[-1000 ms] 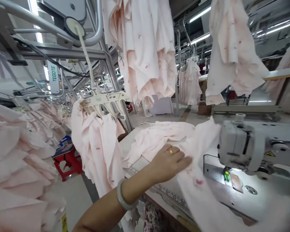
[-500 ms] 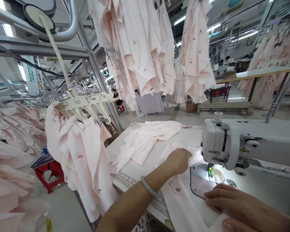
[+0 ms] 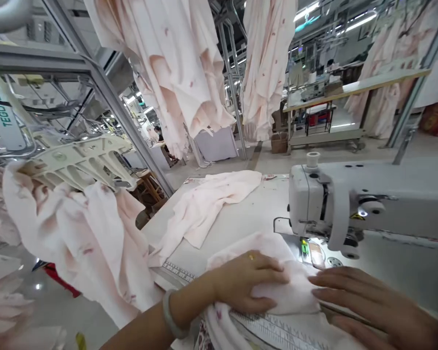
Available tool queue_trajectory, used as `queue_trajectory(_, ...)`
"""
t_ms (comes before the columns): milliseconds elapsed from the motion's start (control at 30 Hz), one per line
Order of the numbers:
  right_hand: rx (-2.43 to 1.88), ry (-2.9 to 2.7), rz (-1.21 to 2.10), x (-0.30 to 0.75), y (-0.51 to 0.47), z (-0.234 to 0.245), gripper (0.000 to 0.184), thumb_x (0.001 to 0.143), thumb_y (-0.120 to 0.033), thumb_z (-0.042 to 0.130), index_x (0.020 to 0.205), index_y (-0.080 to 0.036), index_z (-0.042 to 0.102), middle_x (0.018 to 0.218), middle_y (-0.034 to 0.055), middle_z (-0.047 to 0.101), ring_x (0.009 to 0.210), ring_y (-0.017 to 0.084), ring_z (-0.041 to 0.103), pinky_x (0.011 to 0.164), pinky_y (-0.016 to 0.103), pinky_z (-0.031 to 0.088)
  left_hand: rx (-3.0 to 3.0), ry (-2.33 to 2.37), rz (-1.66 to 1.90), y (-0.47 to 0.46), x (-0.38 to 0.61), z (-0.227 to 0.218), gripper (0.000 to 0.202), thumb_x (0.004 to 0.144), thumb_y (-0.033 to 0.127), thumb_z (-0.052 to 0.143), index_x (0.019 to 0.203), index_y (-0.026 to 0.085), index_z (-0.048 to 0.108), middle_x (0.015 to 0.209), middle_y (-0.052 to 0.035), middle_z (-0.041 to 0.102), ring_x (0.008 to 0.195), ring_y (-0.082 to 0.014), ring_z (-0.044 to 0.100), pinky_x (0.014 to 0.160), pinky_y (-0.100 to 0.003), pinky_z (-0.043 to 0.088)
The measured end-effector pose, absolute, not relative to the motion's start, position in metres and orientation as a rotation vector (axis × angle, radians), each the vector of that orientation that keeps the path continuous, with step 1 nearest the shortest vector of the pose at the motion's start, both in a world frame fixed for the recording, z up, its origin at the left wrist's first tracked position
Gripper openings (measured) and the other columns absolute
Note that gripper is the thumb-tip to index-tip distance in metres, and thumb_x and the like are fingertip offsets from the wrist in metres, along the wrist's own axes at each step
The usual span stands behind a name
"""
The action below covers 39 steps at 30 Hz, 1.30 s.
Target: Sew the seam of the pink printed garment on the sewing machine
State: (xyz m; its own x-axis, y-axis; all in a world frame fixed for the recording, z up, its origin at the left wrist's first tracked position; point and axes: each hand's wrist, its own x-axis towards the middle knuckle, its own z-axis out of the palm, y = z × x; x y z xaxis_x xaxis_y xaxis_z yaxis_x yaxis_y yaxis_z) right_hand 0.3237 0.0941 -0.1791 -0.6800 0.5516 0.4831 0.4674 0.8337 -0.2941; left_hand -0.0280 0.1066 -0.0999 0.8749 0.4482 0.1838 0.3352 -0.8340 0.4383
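While the left hand [image 3: 253,281] lies over a bunched pale pink cloth [image 3: 300,287] at the near edge of the white surface [image 3: 248,214], its fingers are loosely spread with the thumb apart; whether they pinch a fold underneath cannot be told. A pale bangle [image 3: 168,312] circles that wrist (a gold-coloured ring [image 3: 252,256] shows on the hand too). The right hand [image 3: 374,304], partly blurred, has its fingers stretched out and slightly parted beside the cloth's right end; contact there is unclear. Just beyond both hands stands the sewing machine [image 3: 310,199], its light shining near the needle area. A printed ruler strip [image 3: 178,271] follows the near edge, partly covered by the cloth. Another pink piece [image 3: 208,199] stretches from the far edge toward the strip. Past the left edge, more pink fabric [image 3: 95,248] hangs from a cream hanger [image 3: 83,158].
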Motion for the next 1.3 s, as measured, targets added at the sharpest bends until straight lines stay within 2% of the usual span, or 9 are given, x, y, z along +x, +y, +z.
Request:
queue_trajectory(133, -0.557, -2.601, 0.118, 0.311, 0.092, -0.168, 0.065, 0.101, -0.044, 0.075, 0.163, -0.041, 0.055, 0.153, 0.0036, 0.067, 0.135, 0.034, 0.069, 0.109, 0.049, 0.063, 2.706, 0.783, 0.242, 0.099, -0.009, -0.08, 0.047, 0.108, 0.041, 0.057, 0.147, 0.016, 0.065, 0.138, -0.0159, 0.071, 0.128, -0.0277, 0.069, 0.119, -0.042, 0.052)
queue_trajectory(267, -0.516, -2.577, 0.126, 0.311, 0.09, -0.167, 0.069, 0.101, -0.04, 0.075, 0.166, -0.039, 0.052, 0.154, 0.0052, 0.066, 0.135, 0.034, 0.069, 0.111, 0.05, 0.062, 2.882, 1.147, 0.087, 0.086, 0.012, -0.076, 0.041, 0.113, 0.038, 0.05, 0.147, 0.02, 0.065, 0.122, -0.012, 0.073, 0.112, -0.0288, 0.071, 0.111, -0.052, 0.057)
queue_trajectory(367, -0.553, -2.569, 0.171, 0.316, 0.087, -0.173, 0.069, 0.1, -0.042, 0.076, 0.165, -0.039, 0.053, 0.157, 0.0058, 0.064, 0.138, 0.036, 0.066, 0.111, 0.05, 0.062, 3.004, 1.148, 0.143, 0.08, 0.016, -0.087, 0.04, 0.114, 0.028, 0.044, 0.146, 0.011, 0.062, 0.139, -0.0176, 0.07, 0.134, -0.0324, 0.065, 0.122, -0.058, 0.048)
queue_trajectory(467, -0.661, -2.539, 0.189, 0.318, 0.083, -0.179, 0.067, 0.102, -0.047, 0.075, 0.165, -0.041, 0.053, 0.158, 0.005, 0.063, 0.138, 0.036, 0.066, 0.11, 0.053, 0.063, 2.968, 1.052, 0.192, 0.079, 0.011, -0.098, 0.043, 0.116, 0.025, 0.036, 0.151, 0.008, 0.057, 0.159, -0.0176, 0.062, 0.154, -0.0295, 0.053, 0.13, -0.051, 0.043)
queue_trajectory(667, -0.64, -2.614, 0.029, 0.314, 0.088, -0.171, 0.079, 0.104, -0.055, 0.07, 0.173, -0.033, 0.039, 0.158, 0.012, 0.062, 0.139, 0.042, 0.064, 0.108, 0.067, 0.062, 2.766, 0.939, 0.225, 0.092, 0.004, -0.101, 0.047, 0.117, 0.031, 0.036, 0.157, 0.011, 0.053, 0.163, -0.0158, 0.06, 0.158, -0.0292, 0.05, 0.133, -0.05, 0.039)
queue_trajectory(767, -0.562, -2.648, -0.033, 0.312, 0.094, -0.158, 0.076, 0.103, -0.057, 0.071, 0.17, -0.029, 0.047, 0.149, 0.0128, 0.069, 0.131, 0.04, 0.071, 0.109, 0.065, 0.062, 2.767, 0.804, 0.222, 0.11, 0.006, -0.101, 0.046, 0.117, 0.031, 0.036, 0.153, 0.011, 0.057, 0.16, -0.016, 0.062, 0.157, -0.0281, 0.051, 0.134, -0.049, 0.036)
queue_trajectory(933, -0.622, -2.54, -0.019, 0.308, 0.097, -0.136, 0.06, 0.102, -0.064, 0.073, 0.149, -0.027, 0.069, 0.14, 0.0093, 0.076, 0.121, 0.035, 0.075, 0.113, 0.057, 0.056, 2.806, 0.649, 0.241, 0.143, 0.015, -0.104, 0.047, 0.117, 0.03, 0.035, 0.153, 0.01, 0.058, 0.159, -0.0186, 0.062, 0.155, -0.0257, 0.054, 0.133, -0.046, 0.037)
queue_trajectory(1100, -0.667, -2.506, -0.065, 0.305, 0.1, -0.124, 0.046, 0.107, -0.062, 0.067, 0.137, -0.027, 0.072, 0.137, 0.0066, 0.077, 0.116, 0.03, 0.074, 0.105, 0.049, 0.056, 2.838, 0.574, 0.243, 0.161, 0.019, -0.102, 0.044, 0.116, 0.027, 0.036, 0.148, 0.008, 0.06, 0.152, -0.0223, 0.066, 0.15, -0.0279, 0.058, 0.126, -0.046, 0.045)
queue_trajectory(1300, -0.667, -2.49, -0.082, 0.302, 0.098, -0.114, 0.045, 0.109, -0.06, 0.064, 0.136, -0.025, 0.073, 0.137, 0.0072, 0.078, 0.114, 0.028, 0.076, 0.103, 0.047, 0.057, 2.83, 0.567, 0.219, 0.164, 0.018, -0.099, 0.043, 0.116, 0.028, 0.035, 0.146, 0.011, 0.061, 0.151, -0.0213, 0.066, 0.147, -0.0273, 0.059, 0.127, -0.048, 0.043)
